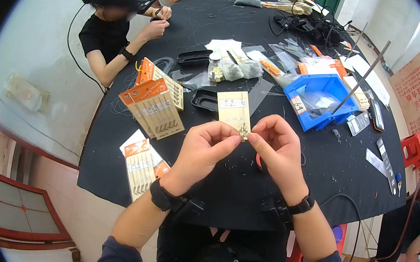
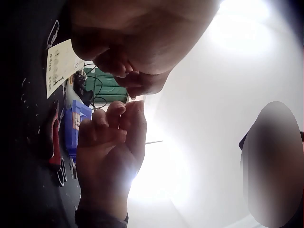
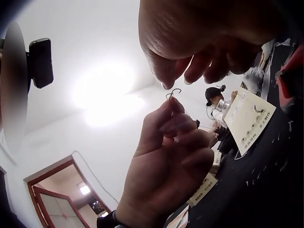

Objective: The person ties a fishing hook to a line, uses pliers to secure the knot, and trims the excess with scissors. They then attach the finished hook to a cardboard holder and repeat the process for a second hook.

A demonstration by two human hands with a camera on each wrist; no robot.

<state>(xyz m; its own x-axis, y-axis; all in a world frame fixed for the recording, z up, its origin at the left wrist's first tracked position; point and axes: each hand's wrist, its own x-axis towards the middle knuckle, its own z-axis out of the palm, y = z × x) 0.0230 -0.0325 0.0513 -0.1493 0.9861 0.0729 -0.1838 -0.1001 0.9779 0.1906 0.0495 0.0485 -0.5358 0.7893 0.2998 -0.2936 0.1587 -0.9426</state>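
Note:
Both hands meet above the black table, in front of my chest. My left hand (image 1: 206, 143) pinches a small dark fish hook (image 3: 175, 92) between thumb and forefinger; its bend stands up from the fingertips in the right wrist view. Close against it is my right hand (image 1: 280, 151), thumb and forefinger tips drawn together beside the hook, the other fingers bent. I cannot tell whether the right fingertips hold anything. Just beyond the hands lies a pale yellow card (image 1: 231, 102) with a white label marked 12. Beneath the right hand is a red-handled tool (image 2: 56, 142).
Hook packets with orange tops (image 1: 153, 105) stand at left, and more packets (image 1: 138, 167) lie nearer. Blue bins (image 1: 318, 100) with a metal rod are at right. A glass jar (image 1: 214, 67) and plastic bags (image 1: 236, 66) sit behind. Another person (image 1: 113, 25) works at the left edge.

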